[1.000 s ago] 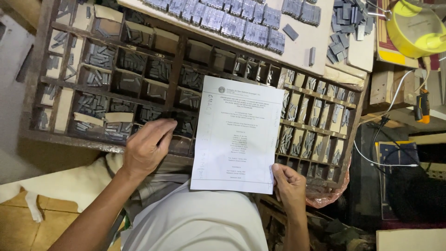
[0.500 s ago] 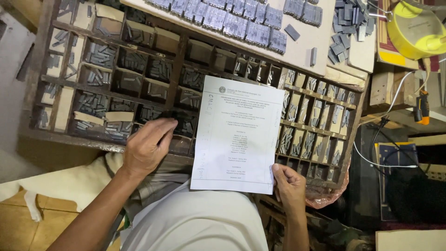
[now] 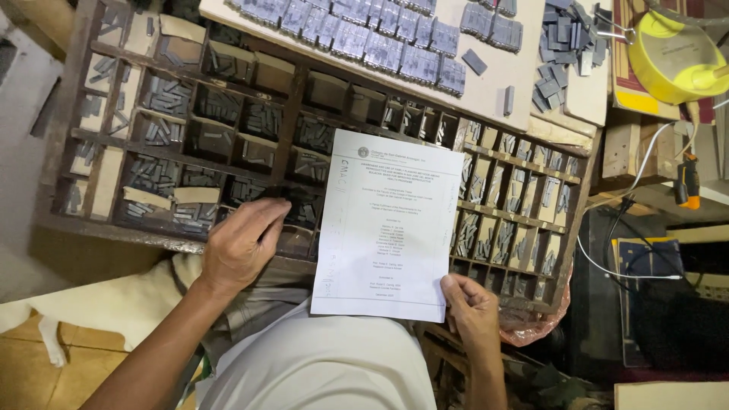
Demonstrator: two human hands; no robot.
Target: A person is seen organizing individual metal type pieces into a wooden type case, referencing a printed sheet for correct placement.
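The right hand (image 3: 472,313) pinches the bottom corner of a printed sheet of paper (image 3: 386,225), which lies over the wooden tray (image 3: 298,99) just above it. The left hand (image 3: 241,244), fingers curled loosely and holding nothing visible, rests on the tray's near edge beside compartments of small metal blocks (image 3: 168,97), left of the paper.

A pale board surface (image 3: 486,91) lies across the top of the scene, carrying rows of small grey metal blocks (image 3: 380,42) and a loose heap of more grey blocks (image 3: 566,38). To the right sits a round yellow plastic container (image 3: 672,57) on a patterned red mat (image 3: 626,68). Below it are bare wooden blocks (image 3: 623,148), a thin white cable (image 3: 645,163) and black cables (image 3: 645,243) over dark clutter. At the lower left, orange-tan floor tiles (image 3: 23,372) show, with a white furry animal (image 3: 99,304) lying on them. The light is dim and warm.
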